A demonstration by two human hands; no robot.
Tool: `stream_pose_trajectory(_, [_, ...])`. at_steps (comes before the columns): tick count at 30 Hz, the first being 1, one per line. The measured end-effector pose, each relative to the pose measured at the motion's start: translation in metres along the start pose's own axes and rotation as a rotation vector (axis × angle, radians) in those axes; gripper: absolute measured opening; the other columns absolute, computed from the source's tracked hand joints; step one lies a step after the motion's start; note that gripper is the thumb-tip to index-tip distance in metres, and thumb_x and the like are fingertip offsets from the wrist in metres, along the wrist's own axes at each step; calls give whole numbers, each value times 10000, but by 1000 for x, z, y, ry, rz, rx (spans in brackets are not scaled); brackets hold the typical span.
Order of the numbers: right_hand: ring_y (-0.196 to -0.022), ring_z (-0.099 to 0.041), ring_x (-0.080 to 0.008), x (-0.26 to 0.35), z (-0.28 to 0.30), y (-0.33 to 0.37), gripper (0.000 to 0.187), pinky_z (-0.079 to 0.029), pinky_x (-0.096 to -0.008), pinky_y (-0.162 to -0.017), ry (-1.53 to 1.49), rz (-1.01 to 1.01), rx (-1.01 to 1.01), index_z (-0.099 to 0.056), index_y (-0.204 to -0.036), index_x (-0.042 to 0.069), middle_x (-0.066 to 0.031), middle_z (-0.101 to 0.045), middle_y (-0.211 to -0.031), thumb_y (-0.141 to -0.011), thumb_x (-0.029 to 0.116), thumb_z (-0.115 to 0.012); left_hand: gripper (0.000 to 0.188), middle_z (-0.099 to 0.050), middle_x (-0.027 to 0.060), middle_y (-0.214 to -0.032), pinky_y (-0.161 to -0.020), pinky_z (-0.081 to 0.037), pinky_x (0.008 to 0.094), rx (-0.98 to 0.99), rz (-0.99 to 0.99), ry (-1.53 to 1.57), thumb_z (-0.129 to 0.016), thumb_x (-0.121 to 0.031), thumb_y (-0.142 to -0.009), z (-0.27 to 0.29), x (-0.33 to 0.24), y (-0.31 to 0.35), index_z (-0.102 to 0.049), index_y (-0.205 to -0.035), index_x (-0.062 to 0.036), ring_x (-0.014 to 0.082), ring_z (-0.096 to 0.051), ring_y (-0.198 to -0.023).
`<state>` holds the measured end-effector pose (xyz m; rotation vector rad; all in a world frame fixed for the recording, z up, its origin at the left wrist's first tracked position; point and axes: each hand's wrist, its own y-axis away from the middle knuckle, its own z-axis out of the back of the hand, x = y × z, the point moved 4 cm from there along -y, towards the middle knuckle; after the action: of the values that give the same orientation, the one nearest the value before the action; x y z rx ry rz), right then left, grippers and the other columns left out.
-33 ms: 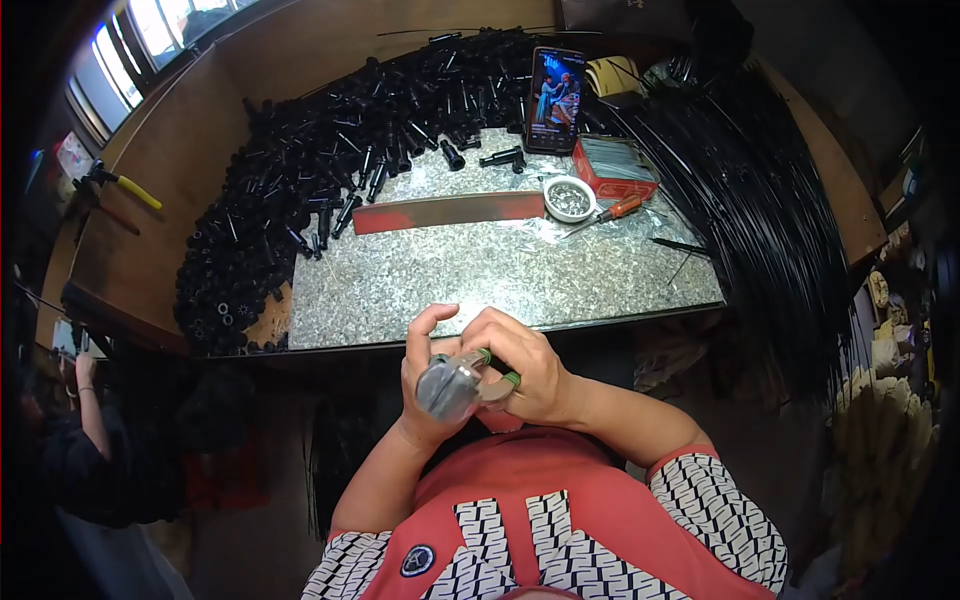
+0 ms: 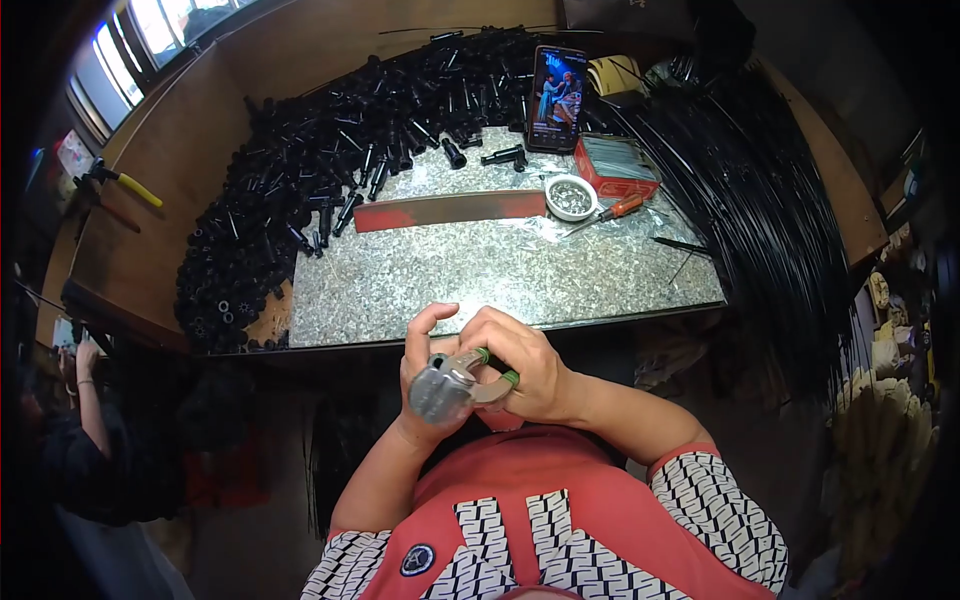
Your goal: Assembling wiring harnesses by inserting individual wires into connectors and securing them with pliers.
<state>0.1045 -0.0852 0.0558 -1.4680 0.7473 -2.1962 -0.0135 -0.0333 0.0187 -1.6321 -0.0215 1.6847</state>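
Observation:
A pair of pliers (image 2: 441, 389) with a bulky grey metal head and green grips is held by my right hand (image 2: 527, 368), whose fingers are closed round the handles. The head points toward me and to the left, above my lap at the bench's front edge. My left hand (image 2: 424, 375) is right beside the head, with one finger raised and bent. Behind the pliers the rest of its fingers are curled and partly hidden, and whatever they pinch cannot be made out.
A stone-topped bench (image 2: 480, 270) bears a red-brown metal strip (image 2: 450, 209), a white bowl of small metal parts (image 2: 592, 212), a screwdriver (image 2: 625, 206), a red box (image 2: 620, 188) and a propped phone (image 2: 556, 100). Black tubular parts (image 2: 290, 170) pile left; black rods (image 2: 760, 190) lie right. Another person (image 2: 95, 440) is far left.
The pliers' head has tilted slightly to the left and looks sharper, with a dark opening showing on it. Both hands keep nearly the same place.

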Motion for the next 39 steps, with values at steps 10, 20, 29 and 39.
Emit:
stream_pose_trajectory(10, [-696, -473, -76, -9, -11, -23, 296, -405, -250, -608, -279, -608, 225, -523, -882, 43, 0, -509, -774, -762, 176, -759, 1094, -537, -24, -666, -587, -396, 174, -91, 155, 375, -796, -540, -490, 17, 6, -1, -306, -1313, -12, 47, -514, -647])
stream_pose_trajectory(20, [-715, -586, -210, 12, 37, 4, 588, -466, -324, -649, 339, -157, 331, -504, -1293, 48, -94, -567, -827, -755, 87, -739, 1030, -403, -59, -580, -509, -292, 166, -156, 170, 369, -855, -490, -516, 49, 25, 0, -343, -1289, -42, 18, -378, -536])
stream_pose_trajectory(29, [-525, -495, -220, 30, 35, 16, 681, -406, -350, -478, 872, -54, 398, -526, -1326, 125, -66, -447, -684, -683, 58, -741, 928, -447, -52, -579, -518, -305, 166, -132, 151, 161, -890, -413, -541, 40, 15, -2, -391, -1229, -39, 21, -398, -552])
stream_pose_trajectory(39, [-683, -485, -235, 31, 43, 16, 657, -381, -351, -592, 1067, 84, 282, -542, -1316, 154, -71, -452, -766, -695, 114, -752, 882, -429, -51, -554, -520, -317, 168, -94, 195, 188, -909, -316, -575, 31, 9, -1, -392, -1233, -34, 26, -412, -560])
